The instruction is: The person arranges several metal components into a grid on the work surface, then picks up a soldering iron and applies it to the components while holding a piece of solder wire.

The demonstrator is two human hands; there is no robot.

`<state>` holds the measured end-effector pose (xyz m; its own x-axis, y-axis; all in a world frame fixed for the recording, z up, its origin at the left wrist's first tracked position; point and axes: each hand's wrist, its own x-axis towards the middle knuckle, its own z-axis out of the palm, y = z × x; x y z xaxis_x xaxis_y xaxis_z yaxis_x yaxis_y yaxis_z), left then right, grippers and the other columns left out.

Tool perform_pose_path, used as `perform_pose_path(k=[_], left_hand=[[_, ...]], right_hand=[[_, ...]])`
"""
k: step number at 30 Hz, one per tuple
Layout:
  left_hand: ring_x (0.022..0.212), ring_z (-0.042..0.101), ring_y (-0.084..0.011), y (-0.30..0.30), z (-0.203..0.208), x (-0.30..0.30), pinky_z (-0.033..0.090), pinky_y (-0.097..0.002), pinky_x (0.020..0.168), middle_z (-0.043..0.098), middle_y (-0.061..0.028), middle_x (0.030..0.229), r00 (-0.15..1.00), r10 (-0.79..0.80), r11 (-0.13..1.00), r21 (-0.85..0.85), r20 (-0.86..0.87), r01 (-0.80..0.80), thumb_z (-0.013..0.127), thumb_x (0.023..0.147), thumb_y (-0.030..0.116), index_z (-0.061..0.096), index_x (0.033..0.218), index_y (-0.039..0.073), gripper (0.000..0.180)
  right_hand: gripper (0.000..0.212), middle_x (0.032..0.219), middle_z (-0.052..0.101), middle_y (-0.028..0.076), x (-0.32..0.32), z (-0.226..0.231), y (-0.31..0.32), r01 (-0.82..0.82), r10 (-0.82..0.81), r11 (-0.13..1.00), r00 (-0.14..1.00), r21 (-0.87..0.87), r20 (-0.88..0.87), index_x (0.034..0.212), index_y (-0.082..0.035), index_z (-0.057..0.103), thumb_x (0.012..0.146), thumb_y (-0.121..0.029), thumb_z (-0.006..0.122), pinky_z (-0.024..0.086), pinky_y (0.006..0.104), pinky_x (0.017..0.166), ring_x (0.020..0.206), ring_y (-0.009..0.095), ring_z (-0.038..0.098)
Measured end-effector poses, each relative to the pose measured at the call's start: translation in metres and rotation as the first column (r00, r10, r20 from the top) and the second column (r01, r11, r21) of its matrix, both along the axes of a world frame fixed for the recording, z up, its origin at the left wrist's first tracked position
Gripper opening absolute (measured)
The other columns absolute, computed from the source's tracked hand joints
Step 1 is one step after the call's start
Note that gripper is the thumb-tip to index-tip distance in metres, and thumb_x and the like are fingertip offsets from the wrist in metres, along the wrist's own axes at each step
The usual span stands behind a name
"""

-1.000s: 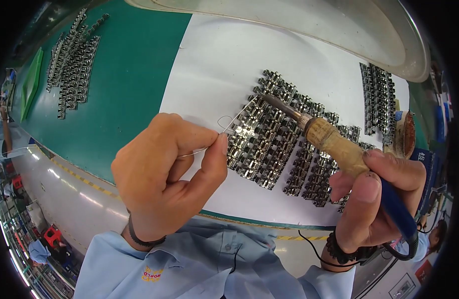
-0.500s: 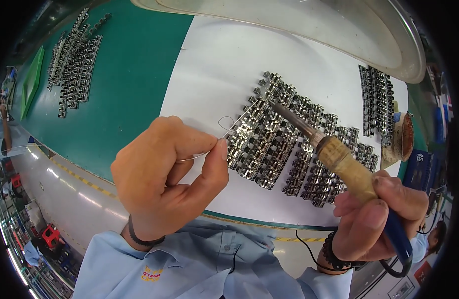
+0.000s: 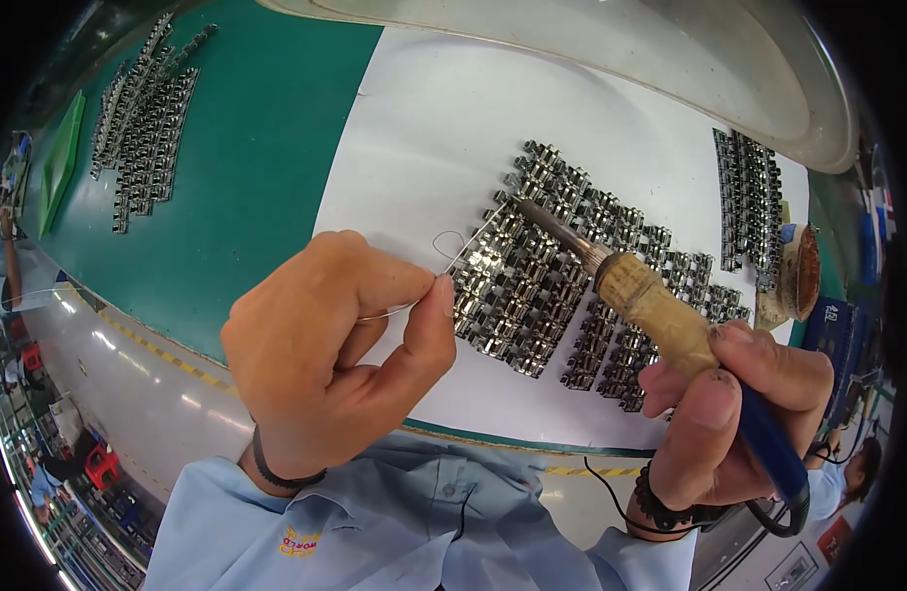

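Since the earlier frames the right hand (image 3: 729, 414) has drawn back toward the near edge, so the soldering iron (image 3: 631, 286) now reaches the parts at a longer slant, its tip resting on the upper rows of the cluster of small metal parts (image 3: 552, 276). That hand is clamped round the iron's worn handle and blue grip. The left hand (image 3: 325, 355) has barely shifted; thumb and forefinger are pinched on a thin solder wire (image 3: 443, 258), whose free end curls toward the iron's tip at the cluster's left edge.

How many parts are already soldered cannot be read from here; judging by the tip's place, work seems to sit in the upper rows, with many rows nearer the bench's front edge possibly left.

Further rows of parts (image 3: 747, 197) lie toward the white sheet's (image 3: 424, 128) right edge, beside a round rusty tin (image 3: 798, 271). On the green bench (image 3: 256, 177), another batch (image 3: 143, 118) lies at the far left corner, next to a flat green tray (image 3: 59, 163). A dark blue box (image 3: 836, 340) stands at the right edge.
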<state>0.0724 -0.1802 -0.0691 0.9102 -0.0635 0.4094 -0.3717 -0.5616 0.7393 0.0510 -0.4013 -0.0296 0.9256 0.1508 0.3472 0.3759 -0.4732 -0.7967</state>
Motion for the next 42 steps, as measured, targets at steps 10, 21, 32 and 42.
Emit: perform_pose_path(k=[10, 21, 32, 42], left_hand=[[0.044, 0.031, -0.0092, 0.002, 0.001, 0.001, 0.024, -0.0253, 0.043, 0.041, 0.0004, 0.057, 0.999, -0.025, 0.999, 0.027, 0.022, 0.024, 0.076, 0.064, -0.010, 0.063, 0.075, 0.005, 0.023], [0.045, 0.031, -0.0093, 0.001, 0.000, 0.000, 0.024, -0.0255, 0.043, 0.039, 0.0004, 0.056, 1.000, -0.016, 1.000, 0.012, 0.000, 0.016, 0.076, 0.064, -0.010, 0.063, 0.074, 0.006, 0.023], [0.047, 0.026, 0.0005, 0.002, -0.002, 0.004, 0.016, -0.0209, 0.046, 0.041, 0.0057, 0.056, 0.994, -0.106, 0.994, 0.023, 0.035, 0.105, 0.072, 0.073, -0.012, 0.059, 0.079, 0.001, 0.018], [0.048, 0.025, 0.0008, 0.004, -0.002, 0.004, 0.015, -0.0208, 0.046, 0.043, 0.0061, 0.057, 0.995, -0.093, 0.995, 0.025, 0.022, 0.093, 0.071, 0.074, -0.012, 0.059, 0.078, 0.002, 0.018]], right_hand=[[0.030, 0.064, 0.057, 0.009, -0.004, -0.010, 0.005, 0.074, -0.077, 0.996, 0.994, 0.047, 0.072, 0.108, 0.007, 0.050, 0.096, -0.020, 0.053, 0.044, 0.0213, 0.046, 0.048, 0.011, 0.055], [0.030, 0.078, 0.055, 0.013, -0.007, -0.013, 0.002, 0.119, -0.128, 0.989, 0.987, 0.091, 0.100, 0.105, 0.008, 0.050, 0.096, -0.020, 0.053, 0.043, 0.0217, 0.046, 0.046, 0.010, 0.052], [0.027, 0.055, 0.051, 0.005, -0.004, -0.010, 0.009, 0.195, -0.200, 0.976, 0.979, 0.098, 0.044, 0.102, 0.006, 0.051, 0.095, -0.019, 0.053, 0.043, 0.0209, 0.048, 0.045, 0.010, 0.050], [0.025, 0.057, 0.052, 0.006, -0.002, -0.012, 0.008, 0.180, -0.191, 0.976, 0.978, 0.120, 0.084, 0.101, 0.008, 0.049, 0.094, -0.017, 0.051, 0.042, 0.0214, 0.046, 0.043, 0.010, 0.048]])
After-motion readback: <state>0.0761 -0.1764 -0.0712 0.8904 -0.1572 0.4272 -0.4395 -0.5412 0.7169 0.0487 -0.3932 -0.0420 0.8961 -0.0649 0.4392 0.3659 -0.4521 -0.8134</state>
